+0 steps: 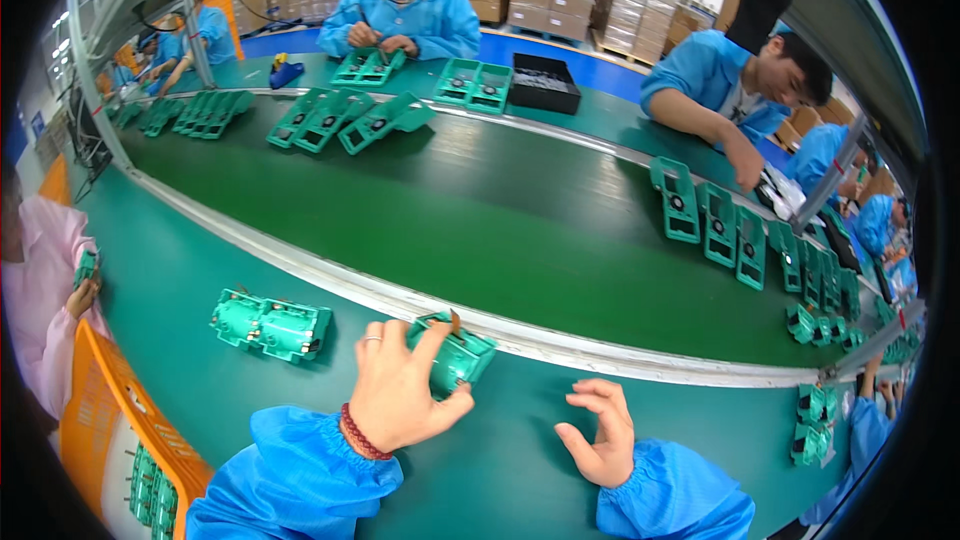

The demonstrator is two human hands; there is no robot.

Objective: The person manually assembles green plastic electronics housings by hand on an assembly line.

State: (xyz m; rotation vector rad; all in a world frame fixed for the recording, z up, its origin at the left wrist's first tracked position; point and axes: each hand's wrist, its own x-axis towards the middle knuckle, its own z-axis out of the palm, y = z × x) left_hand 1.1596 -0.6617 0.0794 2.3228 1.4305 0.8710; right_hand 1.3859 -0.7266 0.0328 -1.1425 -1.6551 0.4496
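Note:
My left hand [405,385], with a ring and a braided red bracelet, has its fingers and thumb around a green plastic housing [470,352]. This housing sits on the near worktop beside the metal rail, slightly tilted, and my fingers cover part of it. To its left lies a pair of similar green housings [270,325], side by side on the worktop. My right hand [603,430] is over the worktop to the right, fingers apart and a little curled, holding nothing.
Beyond the metal rail [330,285] runs a green conveyor belt [450,210] carrying green frames [720,225]. An orange crate [120,400] of green parts stands at the left. Across the belt, co-workers in blue handle parts near a black tray [543,85]. More housings [812,425] lie far right.

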